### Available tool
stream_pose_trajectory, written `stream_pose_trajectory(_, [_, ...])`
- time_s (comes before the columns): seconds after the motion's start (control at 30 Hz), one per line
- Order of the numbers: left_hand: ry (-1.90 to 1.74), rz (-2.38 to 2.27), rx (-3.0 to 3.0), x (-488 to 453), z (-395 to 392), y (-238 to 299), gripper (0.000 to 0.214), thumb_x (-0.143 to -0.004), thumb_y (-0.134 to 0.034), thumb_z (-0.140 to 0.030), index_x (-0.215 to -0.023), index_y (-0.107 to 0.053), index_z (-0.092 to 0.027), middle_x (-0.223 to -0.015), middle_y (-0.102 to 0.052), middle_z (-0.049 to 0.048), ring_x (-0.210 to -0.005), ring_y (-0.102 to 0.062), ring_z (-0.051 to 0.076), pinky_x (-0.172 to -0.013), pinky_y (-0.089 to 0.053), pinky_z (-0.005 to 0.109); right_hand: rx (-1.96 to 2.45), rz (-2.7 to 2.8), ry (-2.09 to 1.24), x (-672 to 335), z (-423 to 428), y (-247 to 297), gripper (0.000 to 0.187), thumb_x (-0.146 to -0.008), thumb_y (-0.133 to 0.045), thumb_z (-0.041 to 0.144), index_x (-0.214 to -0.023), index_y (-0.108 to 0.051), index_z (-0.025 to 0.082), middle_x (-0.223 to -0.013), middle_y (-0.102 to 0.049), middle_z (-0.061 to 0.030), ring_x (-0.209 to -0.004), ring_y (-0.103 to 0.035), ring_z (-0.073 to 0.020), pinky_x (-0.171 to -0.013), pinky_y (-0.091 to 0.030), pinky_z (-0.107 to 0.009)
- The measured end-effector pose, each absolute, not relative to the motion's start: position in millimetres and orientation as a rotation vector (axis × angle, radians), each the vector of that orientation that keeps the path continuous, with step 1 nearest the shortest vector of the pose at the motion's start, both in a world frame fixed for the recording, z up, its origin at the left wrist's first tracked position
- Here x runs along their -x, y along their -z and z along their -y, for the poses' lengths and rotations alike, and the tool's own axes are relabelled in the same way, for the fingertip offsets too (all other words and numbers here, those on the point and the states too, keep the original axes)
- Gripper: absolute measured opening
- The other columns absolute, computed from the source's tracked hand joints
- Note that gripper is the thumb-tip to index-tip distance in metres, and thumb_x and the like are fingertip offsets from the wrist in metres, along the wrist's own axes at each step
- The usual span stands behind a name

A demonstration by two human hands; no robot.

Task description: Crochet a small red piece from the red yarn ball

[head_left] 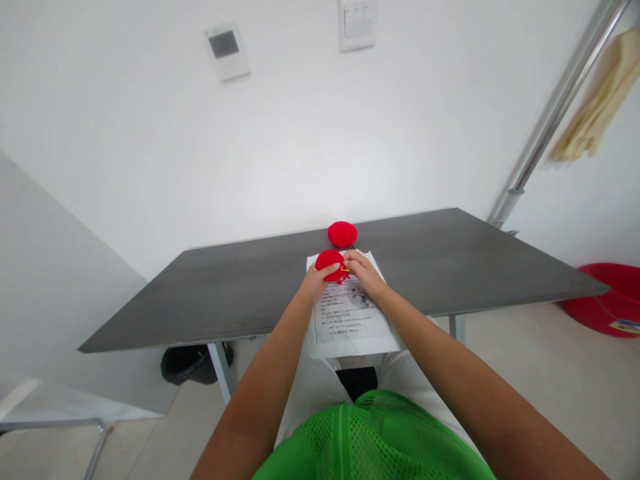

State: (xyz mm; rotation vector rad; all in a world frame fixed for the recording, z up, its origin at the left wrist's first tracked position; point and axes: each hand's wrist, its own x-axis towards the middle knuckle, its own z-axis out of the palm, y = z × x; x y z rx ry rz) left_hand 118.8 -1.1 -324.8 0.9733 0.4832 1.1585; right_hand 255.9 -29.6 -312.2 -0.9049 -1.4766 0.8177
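A small round red plush piece (329, 262) with a yellow bit on it rests over a printed white paper sheet (350, 320) on a dark grey table (225, 293). My left hand (316, 281) wraps round its left side with the thumb on top. At its right edge my right hand (361, 269) pinches it with the fingertips pressed together. A second red round plush piece (343, 234) lies alone just beyond, near the table's far edge.
The paper hangs over the table's near edge above my lap. A black bag (193, 363) sits on the floor under the table at left. At right a red basin (607, 298) stands on the floor, with a metal pole (550, 120) and a hanging cloth (597, 100) above.
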Motion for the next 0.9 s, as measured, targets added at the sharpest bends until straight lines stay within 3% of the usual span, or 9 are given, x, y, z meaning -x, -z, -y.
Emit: stream_pose_trajectory(0.9, [-1.156, -0.493, -0.977, -118.9, 1.3, 324.3, 0.041, -0.053, -0.083, -0.021, -0.089, -0.068, -0.013, -0.080, -0.071, 0.0031, -0.076, -0.065, 0.015, -0.079, -0.048, 0.030, 0.897, 1.466, -0.849, -257.1, 28.2, 314.0, 0.015, -0.074, -0.049, 0.031, -0.063, -0.046, 0.021, -0.067, -0.042, 0.0032, -0.065, -0.039, -0.0135, -0.062, -0.032, -0.026])
